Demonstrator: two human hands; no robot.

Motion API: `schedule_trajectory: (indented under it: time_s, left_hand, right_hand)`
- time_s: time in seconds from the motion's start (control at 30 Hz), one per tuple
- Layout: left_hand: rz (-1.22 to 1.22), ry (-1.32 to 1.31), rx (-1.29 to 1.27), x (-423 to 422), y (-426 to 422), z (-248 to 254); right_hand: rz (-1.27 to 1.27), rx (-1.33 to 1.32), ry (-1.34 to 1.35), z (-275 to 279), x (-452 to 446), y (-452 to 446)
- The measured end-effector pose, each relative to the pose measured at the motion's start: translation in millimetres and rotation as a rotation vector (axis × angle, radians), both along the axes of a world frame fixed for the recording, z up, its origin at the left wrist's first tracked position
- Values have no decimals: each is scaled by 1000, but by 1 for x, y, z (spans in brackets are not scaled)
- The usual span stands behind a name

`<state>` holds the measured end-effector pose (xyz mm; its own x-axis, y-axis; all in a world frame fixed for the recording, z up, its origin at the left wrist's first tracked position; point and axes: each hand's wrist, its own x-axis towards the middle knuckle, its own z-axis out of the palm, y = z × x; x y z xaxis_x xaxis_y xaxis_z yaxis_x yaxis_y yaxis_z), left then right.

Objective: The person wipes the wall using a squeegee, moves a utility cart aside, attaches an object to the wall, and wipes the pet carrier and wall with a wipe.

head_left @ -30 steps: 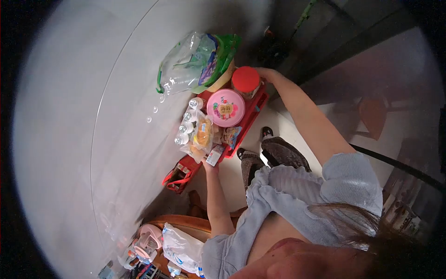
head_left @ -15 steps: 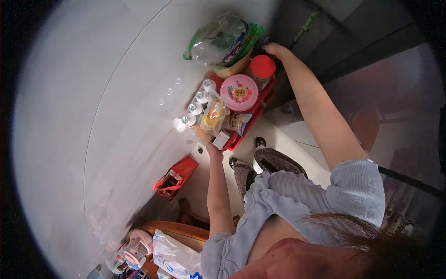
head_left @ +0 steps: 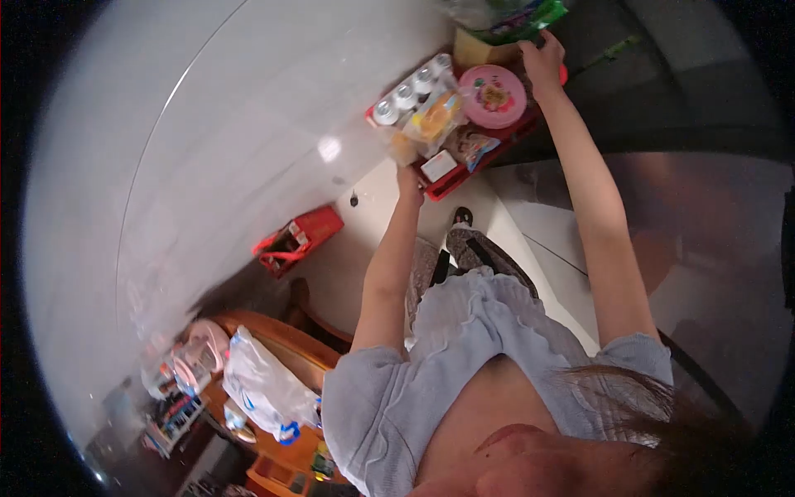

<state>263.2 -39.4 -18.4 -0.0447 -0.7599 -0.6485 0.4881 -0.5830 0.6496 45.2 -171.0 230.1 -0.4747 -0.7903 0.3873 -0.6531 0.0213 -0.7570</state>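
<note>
A long red tray [head_left: 447, 184] carries several items. My left hand [head_left: 410, 182] is closed on its near end, beside a small white box [head_left: 439, 166]; its fingertips are hidden below. At the far end, my right hand [head_left: 542, 65] has thumb and fingers apart, beside a tan carton [head_left: 489, 51] holding a green-edged plastic bag [head_left: 530, 23]. Behind that hand, a red lid [head_left: 564, 74] partly shows. Between the hands sit a pink round tub [head_left: 492, 97], a clear packet with yellow-orange food [head_left: 437, 118], a snack packet [head_left: 474, 150] and several white-topped bottles [head_left: 406, 96].
A red gift bag [head_left: 300, 236] stands on the floor by the pale wall [head_left: 240, 149]. At lower left, a wooden table [head_left: 273, 327] holds a white plastic bag [head_left: 269, 385] and a pink item [head_left: 207, 346]. Dark glossy panels [head_left: 687, 108] line the right.
The view has shifted, with the tray now higher and farther right. My right hand has come from behind the red-lidded jar to in front of it, near the carton. My left hand stays at the tray's end.
</note>
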Motion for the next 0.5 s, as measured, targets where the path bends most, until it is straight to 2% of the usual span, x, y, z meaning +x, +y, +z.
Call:
schedule_trajectory:
  time_s: [0.07,0.1,0.13,0.2,0.23,0.3,0.4,0.43,0.5]
  left_hand:
    - [147,171,-112,-4,0,13]
    - [198,106,-176,-7,-1,13]
    - [182,82,-134,-4,-1,17]
    - [245,153,-145,-7,1,39]
    - [260,149,-141,-5,3,34]
    - [106,129,-146,-2,-4,15]
    - [136,-5,-261,-8,-18,-50]
    - [150,92,-244,-10,-24,-71]
    - [155,121,-289,-6,-18,-45]
  right_hand:
    - [161,75,-4,-1,18,35]
    - [216,64,-12,-5,25,54]
    - [268,53,-22,-12,32,75]
    - [332,-2,52,-29,38,102]
    - [374,-67,134,-38,43,116]
    - [401,-10,168,-60,51,141]
    - [514,93,202,-70,78,181]
    - [577,78,175,-80,84,192]
    - [631,178,179,-95,99,217]
